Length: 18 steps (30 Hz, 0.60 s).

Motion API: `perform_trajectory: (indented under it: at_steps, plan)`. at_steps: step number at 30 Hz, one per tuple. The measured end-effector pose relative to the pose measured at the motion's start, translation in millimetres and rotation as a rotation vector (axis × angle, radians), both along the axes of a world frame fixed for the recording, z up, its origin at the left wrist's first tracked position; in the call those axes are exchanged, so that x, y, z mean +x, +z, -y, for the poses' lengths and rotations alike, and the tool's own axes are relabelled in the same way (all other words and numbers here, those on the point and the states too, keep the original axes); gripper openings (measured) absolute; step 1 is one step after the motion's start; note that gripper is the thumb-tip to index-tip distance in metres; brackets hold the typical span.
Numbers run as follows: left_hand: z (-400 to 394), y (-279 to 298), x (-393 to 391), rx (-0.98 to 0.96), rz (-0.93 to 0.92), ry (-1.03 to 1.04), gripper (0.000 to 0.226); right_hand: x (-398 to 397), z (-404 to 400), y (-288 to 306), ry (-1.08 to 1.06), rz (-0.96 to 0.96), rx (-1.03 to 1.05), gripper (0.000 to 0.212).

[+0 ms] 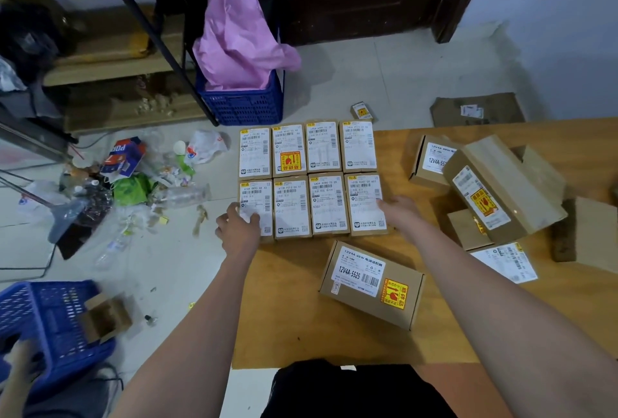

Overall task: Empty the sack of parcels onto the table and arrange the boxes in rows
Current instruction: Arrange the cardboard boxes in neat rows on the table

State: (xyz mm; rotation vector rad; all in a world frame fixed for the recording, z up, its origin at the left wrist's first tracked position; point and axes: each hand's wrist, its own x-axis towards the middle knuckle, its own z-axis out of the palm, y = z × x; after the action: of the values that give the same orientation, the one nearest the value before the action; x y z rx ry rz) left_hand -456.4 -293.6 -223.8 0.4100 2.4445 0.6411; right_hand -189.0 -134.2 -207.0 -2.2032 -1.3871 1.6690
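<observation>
Nearest the viewer, at lower centre of the frame, a single brown cardboard box with a white label reading 12V4A-5525 and a yellow-red fragile sticker [371, 284] lies askew on the wooden tabletop [301, 334], apart from the grid; it is judged to be next in line for a third row.

Just beyond it, both hands bracket the near row of the grid of small brown label-topped boxes [309, 178], two rows of four set edge to edge at the tabletop's left end. The left hand [238, 227] rests on the near-left box [255, 208], fingers loosely curled over its outer edge. The right hand [399, 212] lies flat with fingers extended against the near-right box [366, 205]. Neither hand lifts anything; the paired, inward placement suggests the row is being squeezed square and tight.

At right of the frame, a loose heap of larger brown cardboard boxes [501, 190] lies tumbled and overlapping on the tabletop, not yet sorted. The sack itself cannot be identified.

Farther off, on the floor: scattered plastic litter [140, 177] at left, one small stray box [361, 111] beyond the tabletop's far edge, and a blue plastic crate holding pink plastic sheeting [242, 100] at upper centre.
</observation>
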Motion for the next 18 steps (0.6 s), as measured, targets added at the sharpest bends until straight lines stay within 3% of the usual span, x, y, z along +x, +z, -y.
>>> perform_trajectory:
  at_steps: [9, 18]
  plan:
    - [-42.4, 37.2, 53.4, 0.06, -0.125, -0.209, 0.051, 43.0, -2.3, 45.9, 0.012, 0.053, 0.095, 0.059]
    - [-78.4, 70.0, 149.9, 0.142, 0.154, -0.526, 0.044, 93.9, 8.5, 80.8, 0.0, 0.0, 0.168, 0.059]
